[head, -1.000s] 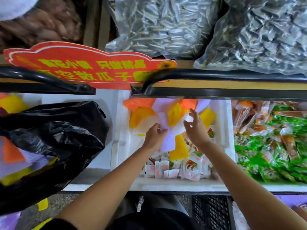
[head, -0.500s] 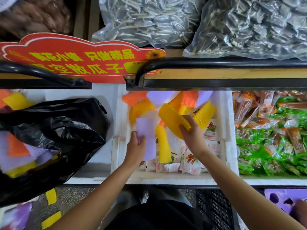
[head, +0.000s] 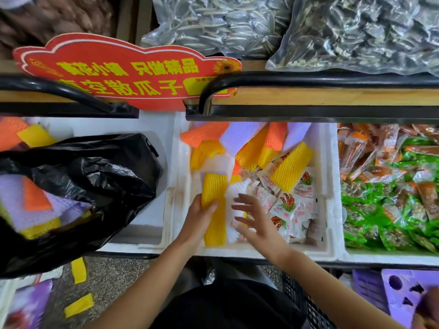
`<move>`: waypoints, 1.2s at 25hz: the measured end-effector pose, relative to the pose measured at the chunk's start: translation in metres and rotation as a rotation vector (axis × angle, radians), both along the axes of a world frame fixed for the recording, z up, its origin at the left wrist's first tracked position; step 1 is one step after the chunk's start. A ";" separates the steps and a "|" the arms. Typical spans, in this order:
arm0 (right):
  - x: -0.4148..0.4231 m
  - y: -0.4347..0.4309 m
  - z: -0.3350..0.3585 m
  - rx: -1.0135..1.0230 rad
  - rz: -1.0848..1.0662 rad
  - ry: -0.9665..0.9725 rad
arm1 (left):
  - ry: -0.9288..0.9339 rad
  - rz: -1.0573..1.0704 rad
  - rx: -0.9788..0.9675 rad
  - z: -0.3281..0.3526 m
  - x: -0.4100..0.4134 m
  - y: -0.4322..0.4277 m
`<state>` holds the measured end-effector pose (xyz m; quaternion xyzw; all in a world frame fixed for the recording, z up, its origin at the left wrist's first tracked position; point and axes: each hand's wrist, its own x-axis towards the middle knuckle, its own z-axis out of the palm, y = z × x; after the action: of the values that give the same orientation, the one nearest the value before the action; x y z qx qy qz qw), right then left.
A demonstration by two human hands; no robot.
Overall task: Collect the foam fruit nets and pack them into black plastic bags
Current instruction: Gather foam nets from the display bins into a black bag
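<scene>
A flat, ribbed yellow foam net [head: 213,210] was gripped by the left hand [head: 198,218], thumb across it, in the near left of the white foam box [head: 331,186]. Half a second earlier it was held by the right hand [head: 253,220], whose fingers [head: 241,200] were now spread wide over a white net [head: 234,193]. Its long axis ran from the near wall towards the far one.

1. A wooden shelf edge [head: 332,96] with black metal rails [head: 308,78] crosses the top, and a red sign [head: 123,74] (yellow lettering) stands at it.
2. Clear bags of seeds [head: 356,32] lie behind it.
3. Speckled grey floor [head: 118,276] shows below.
4. Green snack packets [head: 380,210] fill a white foam box [head: 380,258], right.
</scene>
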<state>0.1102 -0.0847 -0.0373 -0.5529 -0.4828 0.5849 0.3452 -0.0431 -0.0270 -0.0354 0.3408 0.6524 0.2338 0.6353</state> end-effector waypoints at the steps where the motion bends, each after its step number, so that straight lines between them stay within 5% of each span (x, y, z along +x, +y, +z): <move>1: 0.001 0.003 -0.002 -0.052 -0.109 0.022 | -0.017 -0.011 0.001 0.000 -0.004 -0.002; 6: 0.006 0.021 -0.023 -0.209 -0.140 -0.194 | -0.076 -0.128 0.036 0.007 -0.003 -0.013; 10: 0.014 0.031 -0.013 -0.086 -0.323 -0.296 | 0.075 -0.122 0.075 0.006 -0.020 -0.013; 13: 0.005 0.035 0.006 -0.016 -0.296 -0.076 | 0.243 -0.053 0.077 0.002 -0.029 -0.011; 16: -0.015 0.034 0.003 -0.152 -0.212 0.138 | 0.004 0.014 0.006 0.008 -0.024 -0.016; 18: -0.023 0.033 -0.003 -0.188 -0.193 0.039 | -0.123 -0.005 -0.009 0.010 -0.020 -0.020; 23: -0.025 0.031 -0.018 -0.168 0.058 -0.120 | 0.050 0.029 0.091 0.009 -0.030 -0.023; 27: -0.006 0.041 -0.059 -0.124 0.048 -0.694 | 0.096 0.109 0.043 0.002 -0.044 -0.026; 30: -0.007 0.042 -0.079 -0.240 0.172 -0.919 | 0.111 0.115 0.023 -0.004 -0.050 -0.029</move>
<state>0.1036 -0.0429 -0.1167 -0.7482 -0.5581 0.3581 -0.0197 -0.0936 -0.0557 -0.0397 0.3223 0.7023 0.2581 0.5799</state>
